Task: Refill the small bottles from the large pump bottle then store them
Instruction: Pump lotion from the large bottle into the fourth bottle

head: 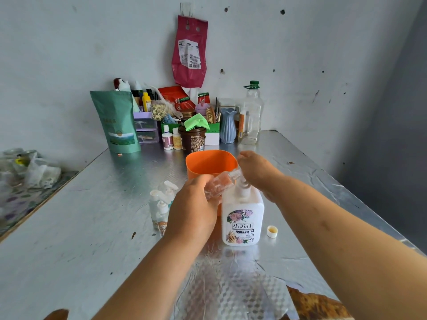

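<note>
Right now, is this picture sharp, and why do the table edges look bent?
Head view: the wide-angle lens bows the table edges; light is soft, with glare on the table near the bottom; the small bottle in the left hand looks blurred, while the pump bottle label reads sharp.

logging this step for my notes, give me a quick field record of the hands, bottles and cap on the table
left hand: left hand grips a small clear plastic bottle, tilted, mouth towards the pump
right hand: right hand sits on the pump head, grip hidden
source: large white pump bottle, upright on the silver foil-covered table
loose cap: small white cap, on the table right of the pump bottle
waiting: small white-capped bottles, left of the left hand
behind: orange plastic tub
</note>
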Demonstrator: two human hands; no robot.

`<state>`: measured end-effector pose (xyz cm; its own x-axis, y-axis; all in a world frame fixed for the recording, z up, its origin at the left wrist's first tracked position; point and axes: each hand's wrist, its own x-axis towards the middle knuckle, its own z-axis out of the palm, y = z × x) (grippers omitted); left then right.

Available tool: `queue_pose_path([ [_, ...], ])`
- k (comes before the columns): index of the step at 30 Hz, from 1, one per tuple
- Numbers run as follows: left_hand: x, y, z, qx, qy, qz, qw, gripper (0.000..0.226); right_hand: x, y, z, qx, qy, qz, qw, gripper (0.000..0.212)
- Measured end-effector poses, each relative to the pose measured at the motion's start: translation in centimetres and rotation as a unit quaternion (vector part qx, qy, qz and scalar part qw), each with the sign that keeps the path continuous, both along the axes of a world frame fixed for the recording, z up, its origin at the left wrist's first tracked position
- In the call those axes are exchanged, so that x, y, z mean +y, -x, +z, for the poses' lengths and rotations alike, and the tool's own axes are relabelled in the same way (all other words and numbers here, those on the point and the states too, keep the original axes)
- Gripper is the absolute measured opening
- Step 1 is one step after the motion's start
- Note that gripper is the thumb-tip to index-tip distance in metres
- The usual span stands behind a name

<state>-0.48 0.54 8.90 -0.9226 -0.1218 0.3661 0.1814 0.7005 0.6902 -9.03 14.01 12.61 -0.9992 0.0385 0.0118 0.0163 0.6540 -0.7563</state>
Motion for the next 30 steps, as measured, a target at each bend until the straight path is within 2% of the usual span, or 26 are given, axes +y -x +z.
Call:
queue_pose_path([
  [16,-0.1,0.3,-0.8,-0.013,-0.009,0.004,1.0,0.028,-0.1,-0.5,-0.9,0.02,-0.075,0.024,0.997,0.04],
  [30,0.0,0.1,0.1,0.002,-0.004,0.003,1.0,0.029,0.0,0.1,0.1,-0.002,-0.041,0.01,0.999,0.044],
])
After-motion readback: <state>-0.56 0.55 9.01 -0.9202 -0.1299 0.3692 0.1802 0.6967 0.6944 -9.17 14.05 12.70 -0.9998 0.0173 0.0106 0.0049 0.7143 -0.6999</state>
